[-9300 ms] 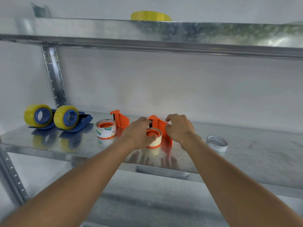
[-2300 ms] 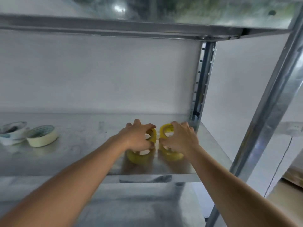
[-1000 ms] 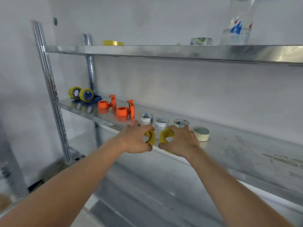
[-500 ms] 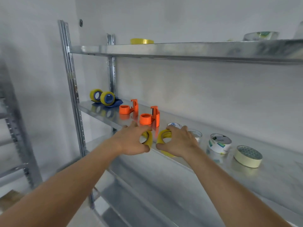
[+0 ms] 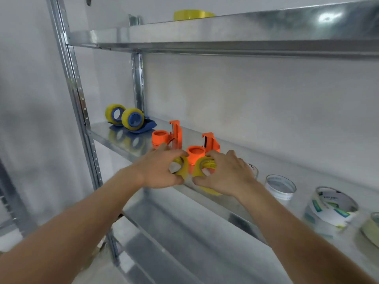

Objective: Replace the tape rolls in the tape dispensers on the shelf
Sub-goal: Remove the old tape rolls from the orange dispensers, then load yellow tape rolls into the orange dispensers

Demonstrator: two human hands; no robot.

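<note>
My left hand [image 5: 158, 171] grips a yellow tape roll [image 5: 183, 167] and my right hand [image 5: 226, 175] grips a second yellow tape roll [image 5: 200, 165]. Both rolls are held upright, side by side, just in front of the metal shelf [image 5: 114, 138]. Right behind them stands an orange dispenser [image 5: 209, 145] with a bare orange hub. Another bare orange dispenser [image 5: 170, 135] stands to its left. At the shelf's far left, two blue dispensers [image 5: 133, 119] carry yellow rolls.
Used white rolls [image 5: 280, 186] and a printed roll [image 5: 332, 208] lie on the shelf to the right, with a cream roll [image 5: 371, 228] at the frame edge. A steel upright [image 5: 78, 95] stands left. A yellow roll [image 5: 192, 14] sits on the upper shelf.
I have carried both yellow rolls from the shelf's right end leftward. They are now directly in front of the orange dispensers, whose hubs no longer carry the white rolls.
</note>
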